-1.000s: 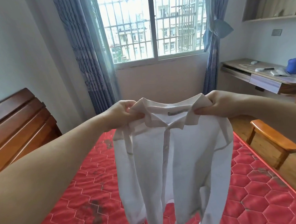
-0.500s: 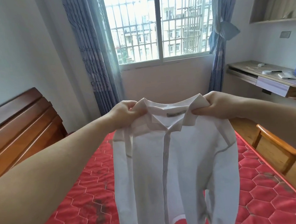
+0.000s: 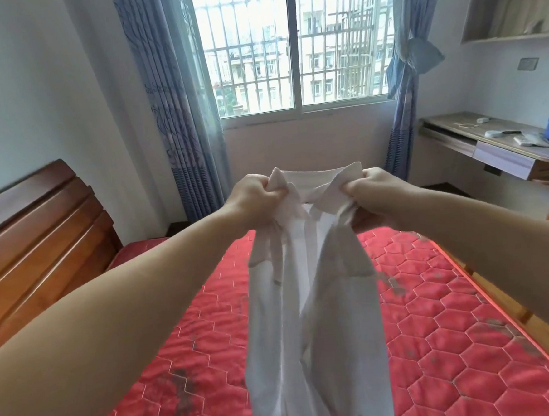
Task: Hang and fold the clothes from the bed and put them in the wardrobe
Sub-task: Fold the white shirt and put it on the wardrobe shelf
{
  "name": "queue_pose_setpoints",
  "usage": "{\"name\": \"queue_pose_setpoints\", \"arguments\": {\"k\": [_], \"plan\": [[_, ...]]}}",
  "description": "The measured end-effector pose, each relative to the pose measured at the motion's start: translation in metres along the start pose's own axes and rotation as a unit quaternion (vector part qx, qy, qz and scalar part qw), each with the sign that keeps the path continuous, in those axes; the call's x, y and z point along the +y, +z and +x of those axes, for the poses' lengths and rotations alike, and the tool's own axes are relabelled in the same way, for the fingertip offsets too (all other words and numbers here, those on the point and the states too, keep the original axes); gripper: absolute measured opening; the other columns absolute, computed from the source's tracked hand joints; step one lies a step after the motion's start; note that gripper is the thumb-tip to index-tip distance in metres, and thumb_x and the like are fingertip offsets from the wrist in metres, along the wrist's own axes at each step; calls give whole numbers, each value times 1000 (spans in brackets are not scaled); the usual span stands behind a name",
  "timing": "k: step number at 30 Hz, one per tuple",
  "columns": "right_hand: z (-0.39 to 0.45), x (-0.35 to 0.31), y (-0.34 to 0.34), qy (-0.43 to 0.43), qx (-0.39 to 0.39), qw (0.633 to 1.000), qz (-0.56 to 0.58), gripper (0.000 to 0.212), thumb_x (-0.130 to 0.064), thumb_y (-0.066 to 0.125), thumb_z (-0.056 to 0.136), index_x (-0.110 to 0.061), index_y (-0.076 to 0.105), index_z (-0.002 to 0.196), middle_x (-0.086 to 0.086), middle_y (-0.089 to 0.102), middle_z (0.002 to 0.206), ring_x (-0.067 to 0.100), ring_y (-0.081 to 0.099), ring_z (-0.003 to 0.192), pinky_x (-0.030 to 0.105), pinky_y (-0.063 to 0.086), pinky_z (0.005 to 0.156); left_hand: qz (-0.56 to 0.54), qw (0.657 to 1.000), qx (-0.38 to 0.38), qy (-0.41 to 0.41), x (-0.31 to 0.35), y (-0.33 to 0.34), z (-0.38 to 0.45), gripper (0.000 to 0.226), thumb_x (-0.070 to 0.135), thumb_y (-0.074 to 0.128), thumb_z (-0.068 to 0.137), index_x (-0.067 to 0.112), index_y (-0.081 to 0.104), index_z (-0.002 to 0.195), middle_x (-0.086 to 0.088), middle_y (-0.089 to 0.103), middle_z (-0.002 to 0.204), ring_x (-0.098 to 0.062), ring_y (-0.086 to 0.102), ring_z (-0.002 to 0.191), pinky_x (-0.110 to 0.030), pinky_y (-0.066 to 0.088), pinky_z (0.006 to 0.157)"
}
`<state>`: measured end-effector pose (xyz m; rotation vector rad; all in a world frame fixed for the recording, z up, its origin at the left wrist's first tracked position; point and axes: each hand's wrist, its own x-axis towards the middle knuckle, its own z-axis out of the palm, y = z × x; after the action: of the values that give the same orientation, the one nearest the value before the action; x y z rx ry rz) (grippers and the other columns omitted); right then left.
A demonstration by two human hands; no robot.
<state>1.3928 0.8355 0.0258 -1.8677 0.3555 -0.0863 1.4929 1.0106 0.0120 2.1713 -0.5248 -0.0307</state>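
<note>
My left hand (image 3: 256, 194) and right hand (image 3: 370, 190) each clench a bunched collar corner of the white shirt (image 3: 312, 306), which hangs crumpled above the middle of the bed (image 3: 437, 326). Gathered like this, I judge it could crease or slip loose and drop in a heap. From left: wooden headboard (image 3: 37, 231), red quilted mattress, window (image 3: 291, 44) with blue curtains (image 3: 174, 101), desk (image 3: 496, 146) by the right wall.

The left hand (image 3: 255, 196) and the right hand (image 3: 371, 194) each grip one shoulder of a white cotton collared shirt (image 3: 312, 302), which hangs bunched above the red quilted mattress (image 3: 437, 326).
</note>
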Motion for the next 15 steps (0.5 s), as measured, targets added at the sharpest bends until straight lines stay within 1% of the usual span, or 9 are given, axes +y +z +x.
{"name": "queue_pose_setpoints", "arguments": {"k": [2, 4, 6, 7, 9, 10, 12, 14, 15], "plan": [[-1, -3, 7, 10, -22, 997, 67, 24, -4, 38, 96, -7, 61, 91, 15, 69, 68, 26, 68, 58, 40, 61, 62, -37, 999, -20, 4, 10, 6, -2, 29, 31, 56, 94, 5, 67, 85, -5, 60, 72, -20, 56, 62, -28, 44, 53], [-3, -5, 12, 13, -48, 992, 116, 19, -7, 40, 98, -9, 58, 93, 13, 71, 70, 24, 70, 61, 38, 61, 64, -57, 998, -28, 11, 15, 8, -3, 26, 28, 55, 96, 6, 67, 98, -5, 63, 76, -20, 58, 62, -26, 46, 49], [-5, -6, 15, 0, -67, 989, 129, 11, -10, 48, 97, -12, 59, 97, 11, 72, 80, 26, 73, 73, 41, 61, 70, -68, 997, -23, 28, 19, 8, -7, 23, 29, 55, 96, 11, 68, 100, 0, 65, 75, -16, 59, 61, -26, 48, 50], [-5, -7, 16, -6, -78, 988, 131, 10, -10, 50, 95, -13, 59, 98, 9, 72, 85, 26, 74, 80, 42, 61, 73, -63, 997, -16, 40, 20, 8, -8, 22, 30, 55, 96, 13, 69, 100, 2, 65, 75, -14, 60, 63, -27, 50, 54], [-6, -8, 17, -8, -104, 984, 147, 17, -7, 47, 92, -14, 60, 100, 9, 72, 94, 26, 73, 93, 46, 58, 82, -51, 997, -3, 59, 21, 9, -9, 23, 36, 56, 95, 19, 70, 101, -1, 69, 79, -14, 62, 69, -31, 54, 66], [-7, -9, 17, -9, -114, 982, 149, 22, -5, 44, 92, -13, 61, 103, 10, 73, 98, 25, 72, 96, 47, 57, 85, -57, 996, -7, 62, 22, 8, -10, 26, 41, 56, 95, 21, 71, 100, -4, 70, 81, -14, 62, 69, -32, 55, 68], [-7, -9, 17, -33, -112, 988, 103, 25, -7, 42, 96, -12, 61, 110, 9, 75, 100, 23, 73, 94, 43, 58, 82, -77, 994, -37, 62, 24, 7, -13, 32, 50, 55, 95, 23, 72, 99, -7, 70, 82, -12, 62, 66, -29, 54, 65], [-7, -7, 19, -72, -80, 994, 31, 20, -14, 46, 98, -11, 61, 110, 7, 76, 88, 22, 74, 84, 38, 60, 76, -110, 990, -75, 55, 25, 8, -16, 33, 49, 54, 96, 22, 72, 103, -2, 70, 82, -8, 62, 64, -24, 52, 61], [-5, -6, 19, -92, -54, 994, 4, 18, -18, 50, 97, -10, 62, 108, 7, 75, 82, 22, 74, 78, 38, 60, 74, -137, 985, -91, 48, 26, 8, -17, 32, 46, 53, 97, 21, 71, 106, 0, 70, 83, -8, 63, 65, -23, 51, 61]]}}
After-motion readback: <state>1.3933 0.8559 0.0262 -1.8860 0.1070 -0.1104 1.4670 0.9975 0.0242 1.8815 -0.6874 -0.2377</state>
